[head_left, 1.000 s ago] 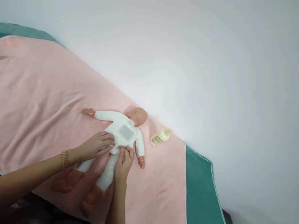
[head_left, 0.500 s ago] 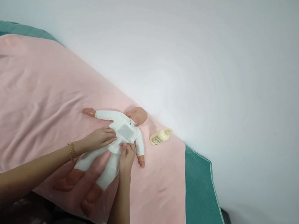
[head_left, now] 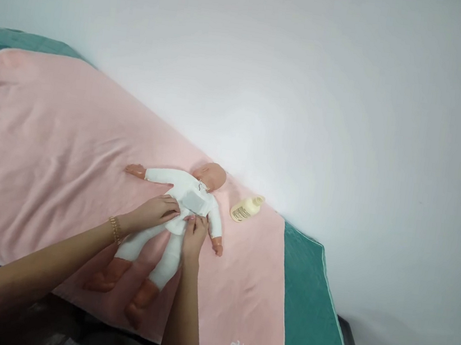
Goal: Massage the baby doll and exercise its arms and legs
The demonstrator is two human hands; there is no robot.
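A baby doll (head_left: 186, 200) in a white one-piece suit lies on its back on a pink towel (head_left: 54, 155), head toward the wall. My left hand (head_left: 152, 213), a gold bracelet on its wrist, rests on the doll's belly with fingers pressed on the suit's cloth. My right hand (head_left: 194, 235) pinches the suit's cloth at the doll's waist, fingertips together. Both hands meet just below a grey patch on the doll's chest. The doll's bare feet point toward me.
A small cream bottle (head_left: 246, 208) lies on its side on the towel, right of the doll's head. A green bed cover (head_left: 313, 319) shows beyond the towel's right edge. A white wall (head_left: 309, 92) runs close behind the doll.
Both hands have crept a little up the doll's body toward its chest, still on the suit. The doll and bottle lie as before.
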